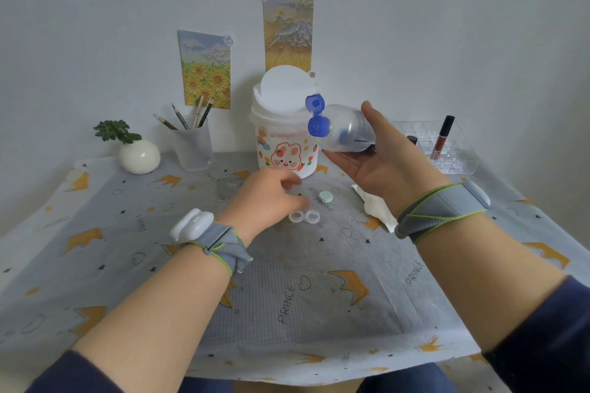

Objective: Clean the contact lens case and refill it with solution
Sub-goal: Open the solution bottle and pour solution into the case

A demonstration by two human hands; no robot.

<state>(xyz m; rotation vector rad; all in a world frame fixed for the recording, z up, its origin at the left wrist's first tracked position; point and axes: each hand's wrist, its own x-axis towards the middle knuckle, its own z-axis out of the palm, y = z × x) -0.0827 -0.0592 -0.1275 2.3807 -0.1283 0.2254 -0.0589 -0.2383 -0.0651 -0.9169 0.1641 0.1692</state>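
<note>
On crown-print cloth (303, 313), grey wall (95, 9) behind: lens case (304, 217); left hand (265, 198) grip unclear; right hand (380, 166) clamps bottle (346, 132).

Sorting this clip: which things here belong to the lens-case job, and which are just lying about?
Job: bottle in right hand, lens case, green cap, tissue, perhaps bin.
Lying about: pencil cup, plant, organiser, pictures.
</note>
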